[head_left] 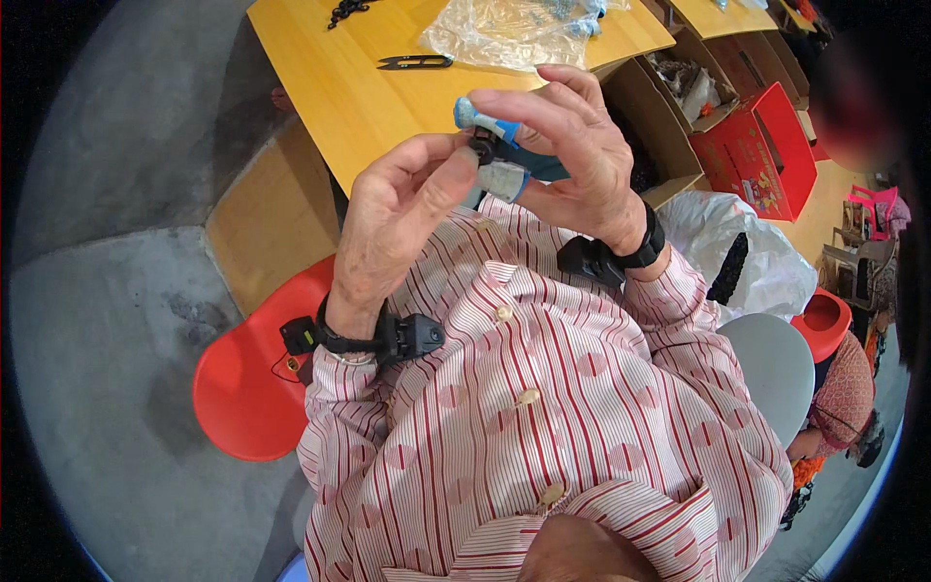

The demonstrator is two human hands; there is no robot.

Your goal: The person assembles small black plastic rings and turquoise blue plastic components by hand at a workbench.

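In front of my chest I hold a small blue and glittery silver fabric piece [502, 181] with a black part [482, 144] at its middle; I cannot tell its exact kind. My left hand [393, 199] is closed, thumb and fingers pinching the black part. From the other side, my right hand [587, 145] grips the blue ends between its curved fingers and thumb. Its fingers hide some of the piece. Beyond my hands, black thread snips [415, 62] and a clear plastic bag [509, 34] with blue pieces lie on the yellow table [335, 102].
A black item [346, 12] lies at the table's far edge. To the right stand cardboard boxes [669, 155], a red box [761, 160] and a white plastic bag [771, 257]. A red seat [254, 388] is at my left. Another person's patterned sleeve [844, 393] shows at right.
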